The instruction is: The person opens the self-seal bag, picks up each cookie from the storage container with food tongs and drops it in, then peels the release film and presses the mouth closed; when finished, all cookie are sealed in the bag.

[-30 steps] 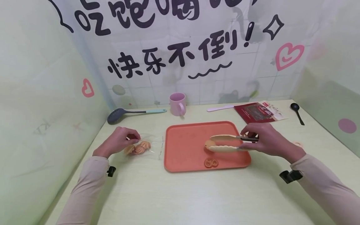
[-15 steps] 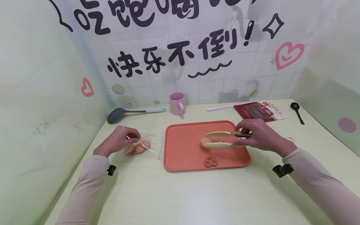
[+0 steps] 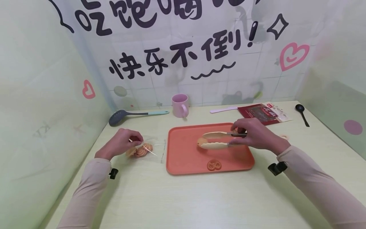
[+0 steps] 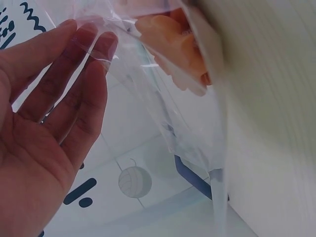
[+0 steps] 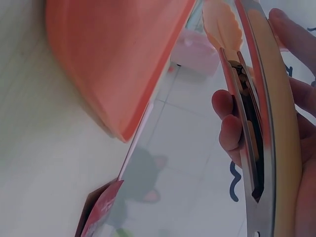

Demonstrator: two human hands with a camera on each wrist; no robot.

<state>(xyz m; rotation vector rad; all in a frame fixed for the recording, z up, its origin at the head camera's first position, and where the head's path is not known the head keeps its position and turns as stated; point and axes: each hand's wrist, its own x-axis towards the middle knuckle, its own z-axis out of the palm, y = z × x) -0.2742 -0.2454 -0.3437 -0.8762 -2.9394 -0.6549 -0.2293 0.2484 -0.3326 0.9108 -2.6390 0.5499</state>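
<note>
On the left of the bench (image 3: 183, 203), the left hand (image 3: 120, 144) rests by a clear plastic bag (image 3: 151, 148) that holds a few orange cookies (image 3: 140, 151); its fingers (image 4: 74, 74) lie nearly straight against the film, touching it and perhaps pinching its edge lightly rather than gripping hard. That loose contact is the first weak point, I judge: the bag's mouth looks slack and flat on the bench, so anything brought to it could catch on the film, push the bag away, or land on the bench beside it. To the right sits the orange tray (image 3: 183, 159), with a pretzel-shaped cookie (image 3: 214, 164) lying near its front edge. Above the tray the right hand (image 3: 254, 135) grips cream-coloured tongs (image 3: 217, 140), fingers curled round the metal arms, and the tips are closed narrowly on a pale cookie (image 3: 200, 143), held just above the tray's surface. The wrist view shows only a thin edge of that cookie between the blades, so the hold seems shallow. A slackened squeeze or a quick sideways swing could let it drop onto the tray or the bench; too hard a squeeze may crack it. The tray's raised rim is also in the path toward the bag, and a low carry could knock the cookie loose against it.
</note>
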